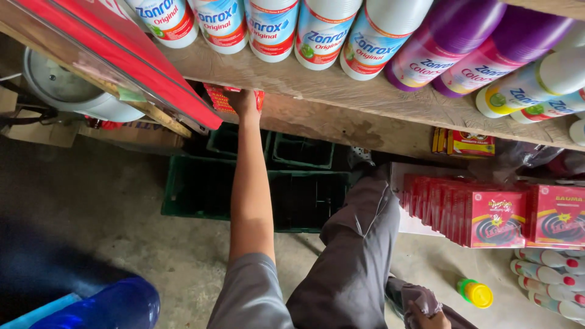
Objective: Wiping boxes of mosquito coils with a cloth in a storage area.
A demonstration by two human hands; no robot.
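So the left hand (244, 100) is stretched way out toward 12 o'clock, tucked under the rough wooden shelf board (341, 91), with its fingers closed on a small flat red cardboard box (220, 97) sitting right at the back edge there. The thumb side is hidden, so I can't tell how firm that grip really is. The right hand (423, 314) is down at 5 o'clock, resting on grey cloth by the knee; I can't tell whether those fingers are curled or loose.

My take: keep the box flat and slide it along level, because the red slanted panel (122, 55) at 10 o'clock crowds the gap. The dark green plastic crates (201, 189) sit right below, so a slipped box would likely drop in. The stack of matching red boxes (463, 213) stands at 3 o'clock.
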